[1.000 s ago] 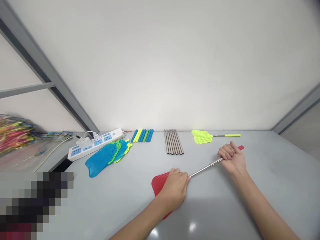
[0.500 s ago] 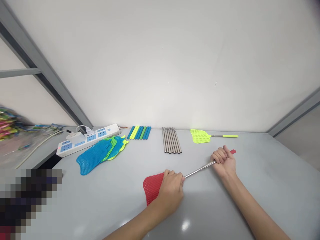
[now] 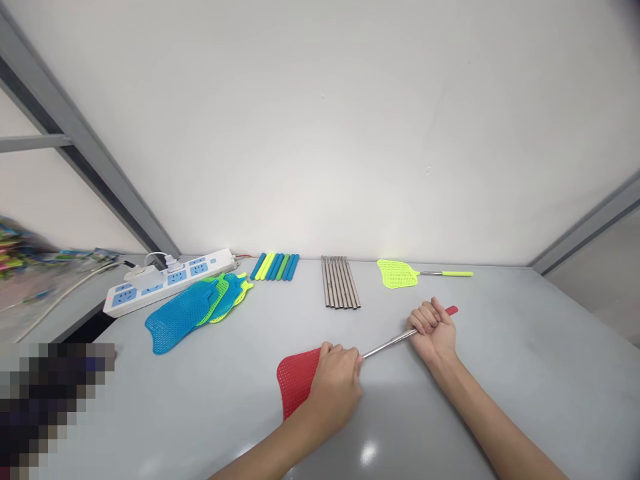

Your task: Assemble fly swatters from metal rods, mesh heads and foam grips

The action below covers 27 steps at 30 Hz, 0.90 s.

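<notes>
A red fly swatter (image 3: 298, 380) with a telescopic metal rod is held between both hands, tilted up toward the right. My left hand (image 3: 339, 383) is closed round the neck where the mesh head meets the rod, covering part of the head. Farther right, my right hand (image 3: 431, 331) wraps round the handle end, and the handle's red tip pokes out beyond the fist. Bare silver rod shows between the hands. Behind them lies a finished-looking yellow fly swatter (image 3: 400, 274) with its rod pushed short.
Several metal rods (image 3: 341, 283) lie in a row near the wall. Left of them are several coloured handle sleeves (image 3: 275, 267), then overlapping blue, green and yellow swatter heads (image 3: 183, 313). A white power strip (image 3: 170, 280) with plugs and cables sits at the back left.
My right hand has come slightly closer to my left, and less bare rod shows between them. Both keep their hold on the red fly swatter. The whole view has shifted a little.
</notes>
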Each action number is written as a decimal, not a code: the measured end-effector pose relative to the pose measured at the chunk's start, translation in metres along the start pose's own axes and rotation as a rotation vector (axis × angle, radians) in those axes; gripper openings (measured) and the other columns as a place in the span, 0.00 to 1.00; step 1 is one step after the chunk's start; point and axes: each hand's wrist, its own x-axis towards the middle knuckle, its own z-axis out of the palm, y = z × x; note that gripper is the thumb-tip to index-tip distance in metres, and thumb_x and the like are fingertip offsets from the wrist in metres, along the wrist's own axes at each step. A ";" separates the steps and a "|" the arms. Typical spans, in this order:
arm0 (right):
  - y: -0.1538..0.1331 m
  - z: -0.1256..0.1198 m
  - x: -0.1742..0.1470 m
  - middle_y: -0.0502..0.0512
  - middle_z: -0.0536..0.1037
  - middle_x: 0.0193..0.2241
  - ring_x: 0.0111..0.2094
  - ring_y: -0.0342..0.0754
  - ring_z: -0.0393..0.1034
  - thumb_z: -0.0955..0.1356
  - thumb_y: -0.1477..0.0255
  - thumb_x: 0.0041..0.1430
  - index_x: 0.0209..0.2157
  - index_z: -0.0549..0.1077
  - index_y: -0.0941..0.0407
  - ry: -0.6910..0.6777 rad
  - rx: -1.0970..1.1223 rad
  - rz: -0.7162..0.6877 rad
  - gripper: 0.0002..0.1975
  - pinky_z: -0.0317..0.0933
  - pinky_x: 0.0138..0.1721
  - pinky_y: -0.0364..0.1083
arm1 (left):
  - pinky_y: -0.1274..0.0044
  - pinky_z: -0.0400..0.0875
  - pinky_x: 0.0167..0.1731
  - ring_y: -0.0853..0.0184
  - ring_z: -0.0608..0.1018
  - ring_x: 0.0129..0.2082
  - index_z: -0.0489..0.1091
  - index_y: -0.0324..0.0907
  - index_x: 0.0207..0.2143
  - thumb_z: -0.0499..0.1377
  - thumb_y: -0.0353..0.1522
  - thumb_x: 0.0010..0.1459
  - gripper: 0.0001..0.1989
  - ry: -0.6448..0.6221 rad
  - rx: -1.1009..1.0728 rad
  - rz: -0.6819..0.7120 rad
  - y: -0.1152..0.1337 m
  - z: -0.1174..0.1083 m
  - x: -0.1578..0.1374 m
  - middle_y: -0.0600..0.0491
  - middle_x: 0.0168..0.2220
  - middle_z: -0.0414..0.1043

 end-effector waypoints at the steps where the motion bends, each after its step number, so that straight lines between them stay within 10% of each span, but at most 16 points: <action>1: 0.001 0.000 -0.001 0.42 0.42 0.11 0.11 0.38 0.40 0.61 0.75 0.53 0.16 0.45 0.56 0.001 -0.005 -0.004 0.18 0.43 0.10 0.39 | 0.73 0.52 0.30 0.69 0.59 0.22 0.53 0.40 0.18 0.37 0.27 0.56 0.16 0.001 0.006 0.002 0.000 0.000 0.001 0.54 0.18 0.60; 27: 0.002 0.007 0.014 0.44 0.54 0.15 0.17 0.37 0.54 0.61 0.75 0.52 0.21 0.57 0.57 0.151 -0.250 0.043 0.08 0.58 0.19 0.39 | 0.73 0.53 0.32 0.69 0.63 0.24 0.57 0.40 0.19 0.38 0.33 0.59 0.18 0.077 0.002 0.129 -0.011 -0.014 0.017 0.55 0.20 0.63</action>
